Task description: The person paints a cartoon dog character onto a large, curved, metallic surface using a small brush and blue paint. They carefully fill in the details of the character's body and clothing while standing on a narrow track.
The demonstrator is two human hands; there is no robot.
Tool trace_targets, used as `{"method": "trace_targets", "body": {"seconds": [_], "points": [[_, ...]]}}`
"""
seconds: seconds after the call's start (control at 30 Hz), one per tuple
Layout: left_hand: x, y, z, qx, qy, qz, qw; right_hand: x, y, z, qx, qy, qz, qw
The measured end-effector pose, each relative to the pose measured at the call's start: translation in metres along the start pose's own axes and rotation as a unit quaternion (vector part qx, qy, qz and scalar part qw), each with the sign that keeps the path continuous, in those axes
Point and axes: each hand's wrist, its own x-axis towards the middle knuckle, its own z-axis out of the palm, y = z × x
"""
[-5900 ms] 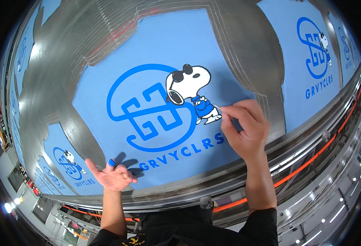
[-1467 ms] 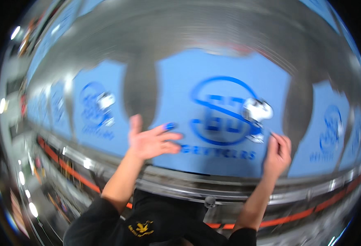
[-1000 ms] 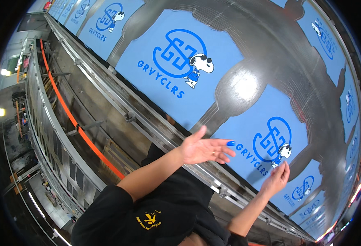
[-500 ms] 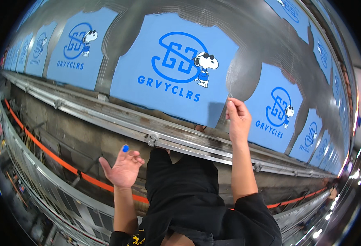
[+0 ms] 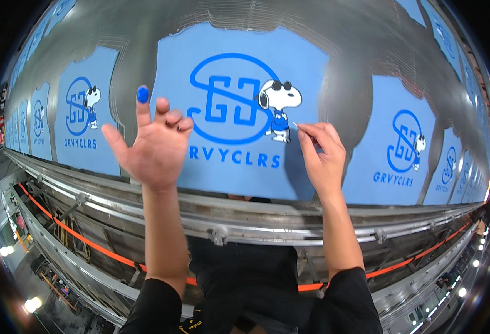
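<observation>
A light-blue shirt-shaped fabric panel (image 5: pixel 239 181) lies flat on the dark grey table (image 5: pixel 362 53) in front of me. It bears a darker blue emblem with lettering below, and a white cartoon dog (image 5: pixel 284 99) in sunglasses at the emblem's right. Beside the dog's legs, my right hand (image 5: pixel 324 156) pinches a thin, pale, needle-like thing (image 5: pixel 294 124) between thumb and forefinger. My left hand (image 5: pixel 156 147) hovers palm up over the panel's left edge, thumb and forefinger stretched and the other fingers partly curled. Bright blue covers its forefinger tip; whether coating or cap, I cannot tell.
Matching printed panels lie in a row to the left (image 5: pixel 86 147) and right (image 5: pixel 392 139), with more across the table. A metal rail (image 5: pixel 278 236) runs along the near edge, a small clamp (image 5: pixel 218 236) on it. Below stretches an orange strip (image 5: pixel 97 245).
Both hands have moved up and farther over the panel. The left came from below the rail; the right went from the panel's lower right edge to beside the printed dog. The view has shifted.
</observation>
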Motion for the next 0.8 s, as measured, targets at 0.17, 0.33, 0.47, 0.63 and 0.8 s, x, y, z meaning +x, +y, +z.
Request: {"method": "trace_targets", "body": {"seconds": [0.17,0.33,0.47,0.63,0.8], "points": [[0.052,-0.034,-0.016,-0.056,-0.003,0.012,0.998,0.016,0.009,0.012,-0.007,0.007,-0.029,1.000],[0.064,-0.046,-0.034,-0.077,-0.039,-0.018,0.996,0.016,0.023,0.018,-0.036,0.046,-0.053,0.997],[0.057,-0.042,-0.036,-0.088,-0.036,-0.015,0.995,0.019,0.016,0.023,-0.060,0.026,-0.069,0.996],[0.048,-0.042,-0.046,-0.103,-0.071,-0.027,0.992,0.029,0.009,0.030,-0.070,-0.043,-0.120,0.989],[0.049,-0.044,-0.029,-0.158,0.005,-0.031,0.987,0.015,0.020,0.013,-0.083,0.013,-0.072,0.994]]}}
